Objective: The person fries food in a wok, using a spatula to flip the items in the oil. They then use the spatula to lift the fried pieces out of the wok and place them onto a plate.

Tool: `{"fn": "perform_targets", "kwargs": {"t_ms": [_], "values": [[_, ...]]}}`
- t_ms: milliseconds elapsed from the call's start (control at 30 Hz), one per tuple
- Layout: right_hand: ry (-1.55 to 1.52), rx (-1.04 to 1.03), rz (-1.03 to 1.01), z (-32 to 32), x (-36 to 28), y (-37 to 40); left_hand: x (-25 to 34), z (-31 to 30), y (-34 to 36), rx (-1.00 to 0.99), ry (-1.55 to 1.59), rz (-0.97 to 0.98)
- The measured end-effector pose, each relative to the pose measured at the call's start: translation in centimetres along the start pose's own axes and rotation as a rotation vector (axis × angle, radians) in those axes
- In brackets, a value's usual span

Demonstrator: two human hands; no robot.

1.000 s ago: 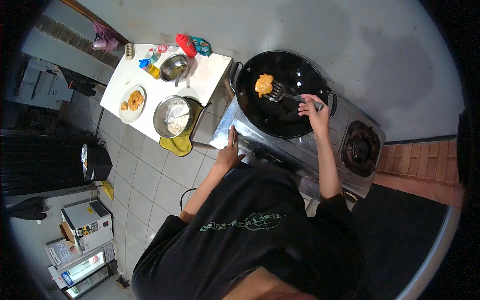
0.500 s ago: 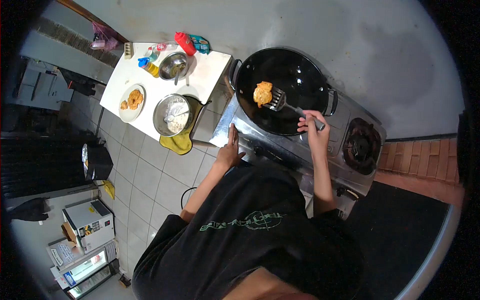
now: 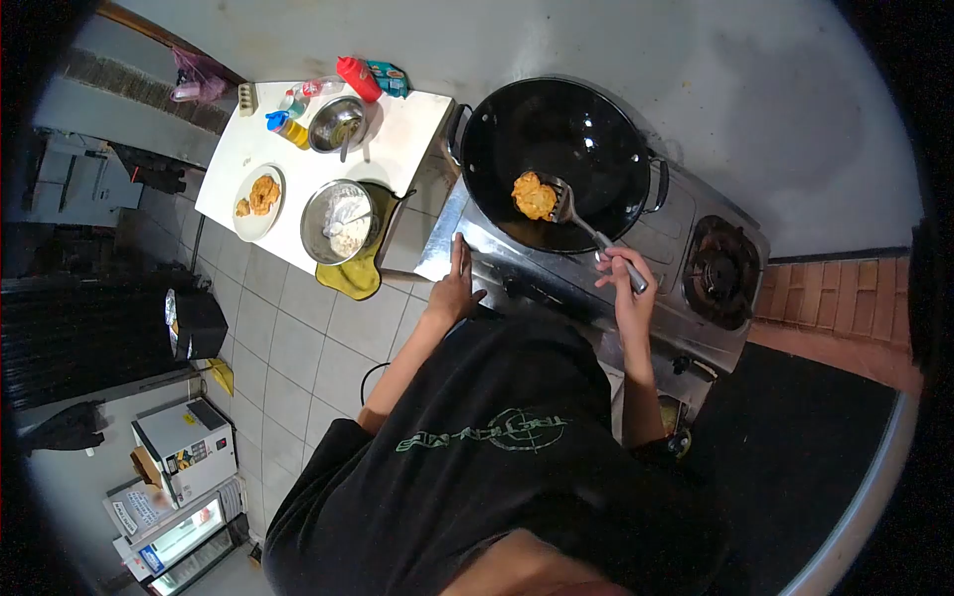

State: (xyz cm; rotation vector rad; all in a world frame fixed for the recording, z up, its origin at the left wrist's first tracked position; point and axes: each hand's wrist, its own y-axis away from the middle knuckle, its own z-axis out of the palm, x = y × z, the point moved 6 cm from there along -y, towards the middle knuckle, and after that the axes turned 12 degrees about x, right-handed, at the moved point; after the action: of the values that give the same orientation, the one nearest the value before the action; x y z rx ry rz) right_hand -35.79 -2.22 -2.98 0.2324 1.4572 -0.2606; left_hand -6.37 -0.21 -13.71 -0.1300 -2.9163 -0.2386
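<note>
My right hand [image 3: 628,285] is closed around the handle of a slotted spatula [image 3: 593,230]. A golden-brown fried piece of food [image 3: 535,198] overlaps the spatula's head and hides most of its slots. Both appear over the near left part of a large black wok [image 3: 596,149], which sits on the steel gas stove [image 3: 656,233]. My left hand [image 3: 455,285] is at the stove's left front edge, fingers stretched out and pointing forward, holding nothing.
Left of the stove, a white table [image 3: 238,139] bears a plate [image 3: 246,226] of fried pieces, a metal bowl [image 3: 310,223] with white flour-like contents, a smaller bowl [image 3: 323,139], a red bottle [image 3: 360,79] and a yellow cloth [image 3: 350,284]. A second burner [image 3: 717,273] is at right.
The spatula and fried piece have shifted slightly right and toward me within the wok, and the spatula head is now more covered. My left hand stays at the stove edge; the view has shifted slightly.
</note>
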Motion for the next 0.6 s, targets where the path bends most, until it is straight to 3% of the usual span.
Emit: {"fn": "perform_targets", "kwargs": {"t_ms": [300, 367, 600], "values": [[0.191, -0.099, -0.102, 0.2, -0.1, 1.2, -0.4, 1.0, -0.2, 0.02, 0.008, 0.017], [0.306, -0.124, -0.299, 0.6, -0.9, 1.4, -0.5, 1.3, -0.2, 0.028, 0.018, 0.031], [0.404, -0.2, -0.354, 0.9, -1.5, 2.1, -0.1, 0.7, -0.2, -0.017, 0.01, 0.011]]}}
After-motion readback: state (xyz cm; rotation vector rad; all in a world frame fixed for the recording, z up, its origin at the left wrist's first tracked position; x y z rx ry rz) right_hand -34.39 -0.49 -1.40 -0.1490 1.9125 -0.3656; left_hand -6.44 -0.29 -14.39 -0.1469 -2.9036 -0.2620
